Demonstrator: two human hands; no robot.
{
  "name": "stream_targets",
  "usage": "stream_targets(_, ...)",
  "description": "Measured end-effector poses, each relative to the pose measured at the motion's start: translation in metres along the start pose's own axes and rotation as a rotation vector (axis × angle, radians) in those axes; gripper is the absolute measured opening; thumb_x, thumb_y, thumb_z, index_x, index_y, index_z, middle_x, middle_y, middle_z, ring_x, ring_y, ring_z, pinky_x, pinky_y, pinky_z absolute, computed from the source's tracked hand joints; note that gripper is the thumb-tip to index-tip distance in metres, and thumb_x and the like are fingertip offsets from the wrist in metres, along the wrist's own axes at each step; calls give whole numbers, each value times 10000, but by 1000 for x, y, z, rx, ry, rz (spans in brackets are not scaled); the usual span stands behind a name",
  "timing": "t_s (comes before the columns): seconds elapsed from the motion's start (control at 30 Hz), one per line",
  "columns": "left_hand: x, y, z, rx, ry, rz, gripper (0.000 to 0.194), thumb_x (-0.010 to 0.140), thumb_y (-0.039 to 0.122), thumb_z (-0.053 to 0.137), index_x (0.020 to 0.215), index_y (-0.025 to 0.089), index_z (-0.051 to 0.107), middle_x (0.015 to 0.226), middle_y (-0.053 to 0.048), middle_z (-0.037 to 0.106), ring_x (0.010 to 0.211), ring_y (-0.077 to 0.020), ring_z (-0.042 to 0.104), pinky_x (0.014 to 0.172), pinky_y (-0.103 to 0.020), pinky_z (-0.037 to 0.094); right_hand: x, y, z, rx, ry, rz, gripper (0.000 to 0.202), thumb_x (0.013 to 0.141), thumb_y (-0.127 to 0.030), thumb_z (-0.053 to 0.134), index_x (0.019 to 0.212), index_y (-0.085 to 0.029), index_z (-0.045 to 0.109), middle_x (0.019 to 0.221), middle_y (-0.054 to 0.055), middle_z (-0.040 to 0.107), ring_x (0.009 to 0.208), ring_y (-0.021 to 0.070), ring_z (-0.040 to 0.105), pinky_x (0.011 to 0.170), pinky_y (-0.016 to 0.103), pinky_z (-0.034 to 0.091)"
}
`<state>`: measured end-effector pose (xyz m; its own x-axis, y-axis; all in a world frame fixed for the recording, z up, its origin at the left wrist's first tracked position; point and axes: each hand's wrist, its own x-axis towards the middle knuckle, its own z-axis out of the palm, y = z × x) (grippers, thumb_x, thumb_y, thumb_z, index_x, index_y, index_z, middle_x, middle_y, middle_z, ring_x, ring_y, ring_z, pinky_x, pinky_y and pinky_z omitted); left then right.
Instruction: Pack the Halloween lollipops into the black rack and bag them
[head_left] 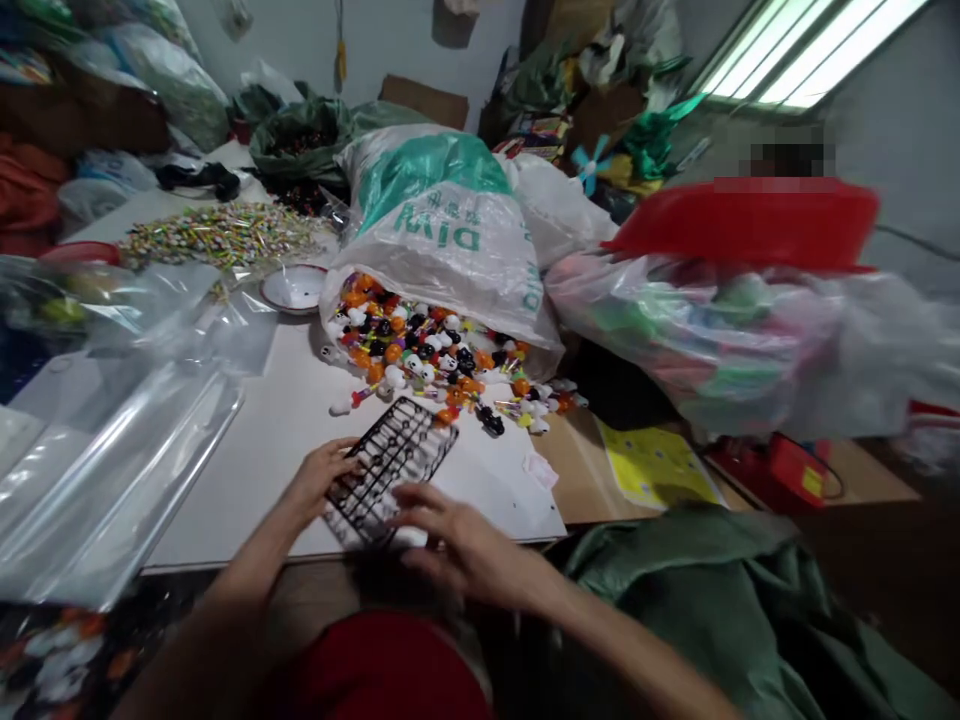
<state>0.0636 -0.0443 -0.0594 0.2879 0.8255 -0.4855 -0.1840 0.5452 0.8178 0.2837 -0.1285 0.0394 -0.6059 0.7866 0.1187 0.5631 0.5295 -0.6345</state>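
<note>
Left grip [324, 475] holds the left edge of one black lattice frame [395, 453] at the desk's [289, 435] near edge; right grip [461, 540] bends by its near end, whether pinching I cannot tell; farther, one white sack [465, 235] spills many colourful pieces [420, 365], one bowl [295, 290] left of it

Large green letters stand upside down on the white sack [480, 262]; a "D" and an "i" can be made out, the whole word not surely. The print on the pinkish slip [540, 470] and the yellow label [812, 481] is too small to read.
</note>
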Motion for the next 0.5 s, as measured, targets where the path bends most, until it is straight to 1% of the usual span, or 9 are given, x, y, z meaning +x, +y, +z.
stream_targets(0.07,13,9,-33,164,-34,-19,587,624,267,805,1161,113,627,711,-22,693,508,-93,553,477,-195,373,30,38,-21,12,41,36,249,958,-232,537,1176,-214,656,1188,105,667,1053,177,658,908,280,529)
stream_targets(0.1,20,13,-41,218,-50,-15,544,624,246,792,1126,105,636,716,-25,694,505,-92,553,486,-200,392,49,59,-31,-31,96,109,237,957,-188,511,1136,-186,666,1098,103,682,984,180,667,875,286,526)
stream_targets(0.17,31,12,-40,294,-64,0,460,623,214,761,1052,97,643,709,-19,682,491,-91,542,489,-214,419,92,94,-38,-158,144,235,241,923,-105,503,1082,-148,678,1054,111,676,922,190,660,827,288,512)
stream_targets(0.2,34,6,-34,328,-64,9,422,638,210,739,1033,97,642,709,-16,676,489,-95,540,493,-224,435,115,107,-35,-216,136,250,258,916,-87,499,1094,-144,676,1086,116,668,945,194,652,831,285,502)
stream_targets(0.27,32,-15,-19,395,-12,64,375,718,235,674,1069,107,634,775,-34,691,511,-109,560,519,-252,479,154,122,-15,-324,63,208,290,923,-81,485,1138,-150,667,1177,123,645,1043,210,623,856,285,487)
stream_targets(0.33,17,-42,-8,492,143,193,368,823,273,582,1162,134,614,923,-73,715,619,-145,630,605,-295,540,179,126,11,-434,-36,175,296,936,-78,453,1128,-134,672,1217,146,630,1115,236,587,862,300,484)
stream_targets(0.4,-4,-66,-2,663,365,382,386,895,294,506,1248,161,586,1079,-112,703,845,-208,688,767,-363,579,189,128,29,-506,-104,211,283,937,-80,435,1065,-97,687,1197,187,629,1110,264,578,842,323,489)
stream_targets(0.47,-23,-76,1,919,535,567,415,911,295,507,1303,171,567,1206,-148,664,1091,-276,648,929,-450,547,185,133,34,-480,-98,256,242,935,-119,463,1012,-89,691,1139,198,643,1051,270,592,823,332,489)
stream_targets(0.5,-29,-74,2,1061,568,643,429,903,288,533,1314,173,565,1265,-164,637,1175,-303,609,983,-488,517,178,136,33,-420,-59,260,218,933,-153,489,1006,-102,688,1105,183,655,1012,259,600,817,328,487)
